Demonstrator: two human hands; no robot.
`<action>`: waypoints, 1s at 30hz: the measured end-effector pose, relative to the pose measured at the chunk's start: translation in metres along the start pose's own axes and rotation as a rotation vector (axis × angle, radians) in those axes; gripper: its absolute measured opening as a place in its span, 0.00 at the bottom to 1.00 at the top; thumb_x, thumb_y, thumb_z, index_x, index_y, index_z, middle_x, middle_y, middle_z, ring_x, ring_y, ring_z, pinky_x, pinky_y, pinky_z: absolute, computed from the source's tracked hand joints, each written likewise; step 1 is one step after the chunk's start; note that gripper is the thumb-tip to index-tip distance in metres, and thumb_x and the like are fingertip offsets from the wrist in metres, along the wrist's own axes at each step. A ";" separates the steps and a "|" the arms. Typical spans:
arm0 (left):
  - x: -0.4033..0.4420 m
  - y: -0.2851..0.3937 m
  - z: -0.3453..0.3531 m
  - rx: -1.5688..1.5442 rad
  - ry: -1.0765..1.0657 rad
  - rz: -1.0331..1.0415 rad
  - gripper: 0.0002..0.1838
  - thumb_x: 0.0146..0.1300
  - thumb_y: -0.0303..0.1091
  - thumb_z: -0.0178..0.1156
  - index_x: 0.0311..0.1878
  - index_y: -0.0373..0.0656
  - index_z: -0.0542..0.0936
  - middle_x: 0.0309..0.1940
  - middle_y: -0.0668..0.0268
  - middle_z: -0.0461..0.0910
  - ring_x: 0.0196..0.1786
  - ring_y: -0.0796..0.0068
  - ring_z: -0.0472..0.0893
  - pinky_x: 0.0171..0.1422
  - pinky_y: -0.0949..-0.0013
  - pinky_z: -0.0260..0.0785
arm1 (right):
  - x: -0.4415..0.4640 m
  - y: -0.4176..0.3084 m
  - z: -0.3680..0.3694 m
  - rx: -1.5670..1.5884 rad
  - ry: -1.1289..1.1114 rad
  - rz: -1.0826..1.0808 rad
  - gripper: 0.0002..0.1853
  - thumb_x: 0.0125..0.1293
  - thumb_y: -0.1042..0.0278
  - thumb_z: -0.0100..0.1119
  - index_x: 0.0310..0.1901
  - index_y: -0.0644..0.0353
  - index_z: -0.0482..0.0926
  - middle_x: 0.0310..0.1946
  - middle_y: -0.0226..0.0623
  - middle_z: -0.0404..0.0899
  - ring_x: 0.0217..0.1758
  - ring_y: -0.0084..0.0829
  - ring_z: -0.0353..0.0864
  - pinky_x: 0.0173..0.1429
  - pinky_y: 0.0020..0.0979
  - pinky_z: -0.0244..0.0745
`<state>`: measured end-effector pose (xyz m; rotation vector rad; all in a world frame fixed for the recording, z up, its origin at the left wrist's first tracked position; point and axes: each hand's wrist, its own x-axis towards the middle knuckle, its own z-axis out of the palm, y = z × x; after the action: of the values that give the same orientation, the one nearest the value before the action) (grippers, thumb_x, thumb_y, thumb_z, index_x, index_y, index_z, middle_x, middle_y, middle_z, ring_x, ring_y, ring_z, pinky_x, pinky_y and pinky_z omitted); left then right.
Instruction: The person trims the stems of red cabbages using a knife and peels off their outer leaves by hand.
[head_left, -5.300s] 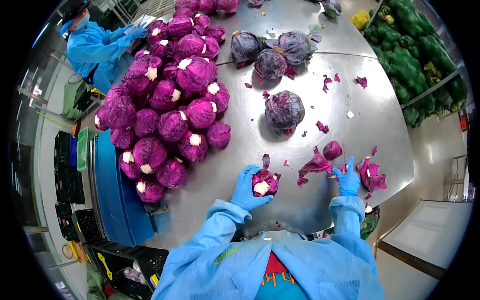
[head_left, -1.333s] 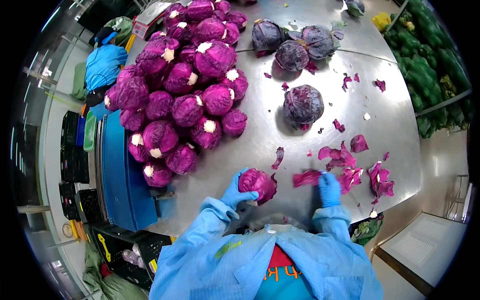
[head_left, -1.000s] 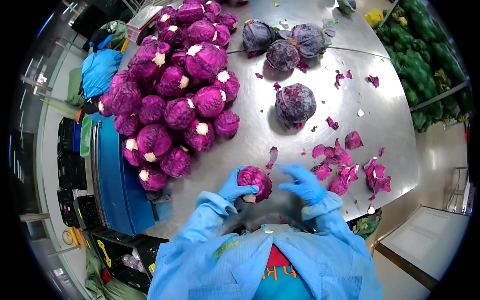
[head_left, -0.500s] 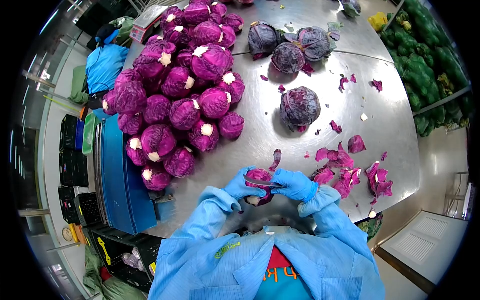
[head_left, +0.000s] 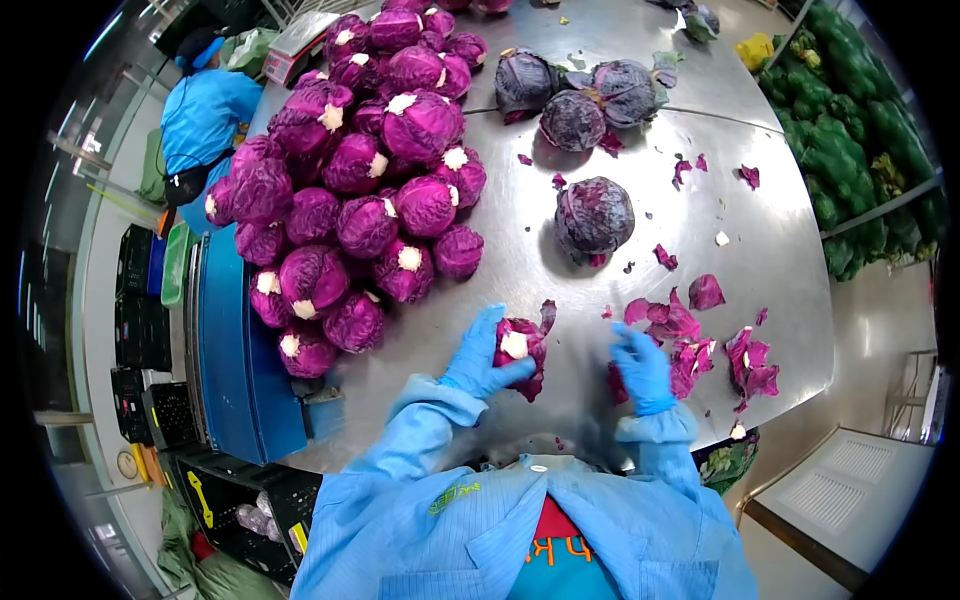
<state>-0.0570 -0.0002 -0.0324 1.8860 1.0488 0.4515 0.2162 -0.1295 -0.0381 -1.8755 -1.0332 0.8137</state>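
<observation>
My left hand [head_left: 482, 358] is closed around the left side of a small red cabbage [head_left: 508, 362], its pale cut stem facing up toward me. A loose leaf sticks up from the cabbage's far side. My right hand [head_left: 642, 368] is apart from it, over the table to the right, beside torn purple leaves [head_left: 676, 318]. Its fingertips are smeared by motion, and I cannot make out whether it holds anything. No knife shows now. Beyond the hands lies a dark, untrimmed red cabbage [head_left: 594, 215].
A big pile of trimmed red cabbages [head_left: 362, 225] covers the left of the metal table [head_left: 500, 260]. Several dark cabbages [head_left: 573, 119] sit farther back. Leaf scraps [head_left: 755, 362] lie to the right. Green net sacks [head_left: 850, 140] stand at the right; a co-worker [head_left: 208, 120] is at the far left.
My right hand has come away from the cabbage to the right, and the knife has gone from sight. The cabbage has turned, stem up, in my left hand. The co-worker has shifted.
</observation>
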 end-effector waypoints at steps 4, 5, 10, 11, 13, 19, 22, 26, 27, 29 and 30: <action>-0.002 0.009 -0.001 0.204 -0.060 0.018 0.63 0.30 0.54 0.78 0.69 0.34 0.57 0.65 0.46 0.60 0.67 0.44 0.62 0.71 0.51 0.56 | 0.003 -0.055 0.054 0.099 -0.288 -0.123 0.24 0.60 0.60 0.67 0.58 0.54 0.77 0.36 0.33 0.77 0.38 0.26 0.75 0.46 0.27 0.72; -0.001 0.014 -0.003 0.208 -0.063 0.014 0.62 0.31 0.52 0.79 0.68 0.35 0.58 0.63 0.46 0.62 0.65 0.45 0.64 0.70 0.52 0.58 | 0.004 -0.069 0.059 0.012 -0.323 -0.123 0.26 0.59 0.58 0.68 0.59 0.53 0.77 0.34 0.35 0.74 0.37 0.30 0.73 0.46 0.30 0.70; 0.009 0.031 0.012 0.304 -0.039 0.126 0.44 0.35 0.52 0.75 0.56 0.41 0.70 0.49 0.51 0.72 0.52 0.49 0.73 0.58 0.53 0.66 | 0.018 -0.088 0.061 -0.057 -0.348 -0.350 0.23 0.56 0.60 0.69 0.53 0.55 0.79 0.34 0.38 0.72 0.38 0.35 0.71 0.44 0.32 0.69; 0.012 0.038 0.012 0.319 0.031 0.274 0.38 0.37 0.51 0.73 0.52 0.43 0.71 0.45 0.52 0.72 0.48 0.50 0.73 0.52 0.52 0.67 | 0.024 -0.080 0.060 -0.035 -0.380 -0.396 0.21 0.56 0.60 0.70 0.51 0.56 0.80 0.34 0.38 0.72 0.38 0.35 0.70 0.44 0.33 0.69; 0.011 0.044 0.009 0.207 0.053 0.217 0.34 0.39 0.45 0.72 0.49 0.43 0.70 0.44 0.51 0.72 0.47 0.49 0.74 0.52 0.53 0.68 | 0.033 -0.075 0.059 -0.010 -0.446 -0.429 0.16 0.54 0.63 0.70 0.43 0.59 0.81 0.33 0.38 0.71 0.38 0.36 0.70 0.44 0.34 0.67; 0.015 0.039 0.004 0.253 -0.083 0.115 0.50 0.30 0.43 0.75 0.61 0.41 0.64 0.51 0.50 0.68 0.52 0.47 0.71 0.59 0.53 0.66 | 0.038 -0.074 0.065 0.111 -0.489 -0.286 0.17 0.51 0.69 0.73 0.42 0.58 0.79 0.34 0.33 0.70 0.36 0.29 0.70 0.42 0.29 0.66; 0.018 0.039 0.010 0.271 -0.095 0.079 0.51 0.28 0.43 0.76 0.61 0.42 0.65 0.50 0.50 0.68 0.53 0.47 0.71 0.59 0.54 0.65 | 0.042 -0.077 0.058 0.093 -0.560 -0.215 0.17 0.51 0.73 0.73 0.42 0.58 0.79 0.35 0.30 0.69 0.37 0.26 0.70 0.43 0.27 0.68; 0.024 0.052 0.010 0.389 -0.152 0.010 0.53 0.28 0.42 0.77 0.63 0.42 0.62 0.51 0.50 0.68 0.54 0.46 0.71 0.58 0.53 0.68 | 0.041 -0.066 0.056 0.225 -0.528 -0.045 0.13 0.53 0.74 0.71 0.40 0.59 0.79 0.32 0.31 0.73 0.35 0.26 0.74 0.41 0.29 0.70; 0.026 0.061 0.007 0.403 -0.193 -0.034 0.54 0.29 0.42 0.77 0.63 0.42 0.61 0.51 0.49 0.68 0.54 0.46 0.71 0.58 0.53 0.68 | 0.043 -0.063 0.055 0.160 -0.510 -0.084 0.11 0.53 0.75 0.70 0.38 0.59 0.79 0.32 0.31 0.75 0.35 0.25 0.75 0.41 0.27 0.71; 0.029 0.079 0.001 0.432 -0.278 -0.119 0.55 0.30 0.43 0.77 0.65 0.41 0.59 0.52 0.48 0.68 0.53 0.46 0.72 0.58 0.52 0.69 | 0.045 -0.057 0.054 0.034 -0.469 -0.159 0.09 0.54 0.78 0.68 0.36 0.61 0.79 0.31 0.30 0.79 0.35 0.23 0.78 0.40 0.24 0.73; 0.028 0.081 0.002 0.457 -0.268 -0.130 0.55 0.30 0.44 0.77 0.64 0.41 0.60 0.52 0.48 0.68 0.53 0.45 0.72 0.57 0.52 0.69 | 0.043 -0.057 0.053 -0.073 -0.422 -0.215 0.08 0.55 0.79 0.68 0.35 0.61 0.78 0.31 0.30 0.79 0.35 0.23 0.78 0.41 0.25 0.73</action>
<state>-0.0003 0.0028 0.0317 2.1808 1.1489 -0.1305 0.1725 -0.0544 -0.0177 -1.6490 -1.5133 1.0800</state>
